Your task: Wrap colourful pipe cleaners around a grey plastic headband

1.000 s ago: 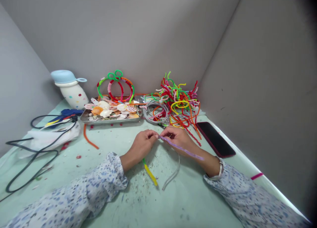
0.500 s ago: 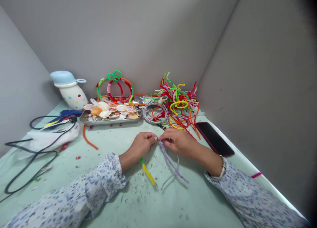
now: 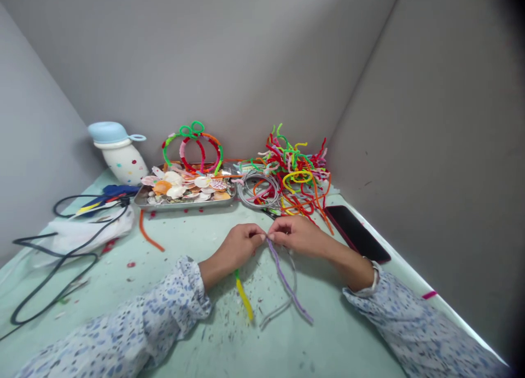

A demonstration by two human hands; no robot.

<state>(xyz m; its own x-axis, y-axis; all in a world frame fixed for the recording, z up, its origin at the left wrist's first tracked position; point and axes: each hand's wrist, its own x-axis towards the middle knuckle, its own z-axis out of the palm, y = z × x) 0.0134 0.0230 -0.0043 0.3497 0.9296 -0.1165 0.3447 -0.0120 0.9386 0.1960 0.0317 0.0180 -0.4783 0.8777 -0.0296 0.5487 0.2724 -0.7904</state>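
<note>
Both hands meet above the middle of the table, fingertips nearly touching. My right hand (image 3: 297, 236) pinches the upper end of a purple pipe cleaner (image 3: 285, 279), which hangs down toward the lower right. A thin grey wire (image 3: 279, 311) curves beneath it from under the right hand. My left hand (image 3: 241, 245) is closed in a pinch at the same spot. Below it dangles a yellow pipe cleaner (image 3: 245, 300) with a green part at its top. The fingers hide where these pieces join.
A metal tray (image 3: 184, 205) of shells stands behind, with pipe-cleaner rings (image 3: 204, 143) above it. Beside it lie a wire coil (image 3: 246, 197) and a heap of pipe cleaners (image 3: 295, 159). A phone (image 3: 359, 234) lies right; a bottle (image 3: 123, 162) and black cable (image 3: 61, 257) are left.
The view has shifted slightly, so everything sits a little lower. The yellow piece hangs more steeply and the purple pipe cleaner's lower end has dropped. Both hands keep their pinch.
</note>
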